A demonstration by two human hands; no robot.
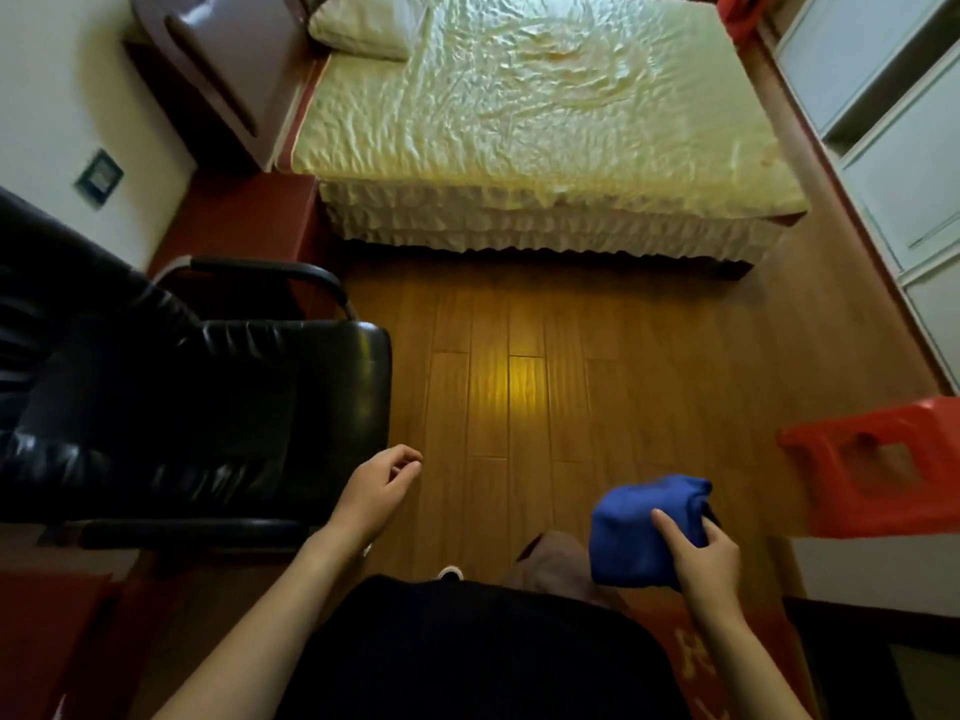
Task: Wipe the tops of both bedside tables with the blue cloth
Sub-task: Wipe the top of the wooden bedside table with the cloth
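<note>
A folded blue cloth (pixel 636 532) is held low on the right in my right hand (pixel 709 558), thumb on top of it. My left hand (pixel 376 493) hangs empty at lower centre, its fingers loosely curled and slightly apart. One red-brown bedside table (pixel 244 215) stands at the left of the bed's head, beyond the chair, well ahead of both hands. A second bedside table is not visible from here.
A bed with a cream cover (pixel 519 122) and a pillow (pixel 363 23) fills the top. A black leather armchair (pixel 182 397) stands on the left. A red plastic stool (pixel 878 470) is at right. White cabinets (pixel 904 122) line the right wall. Wooden floor (pixel 519 381) lies between.
</note>
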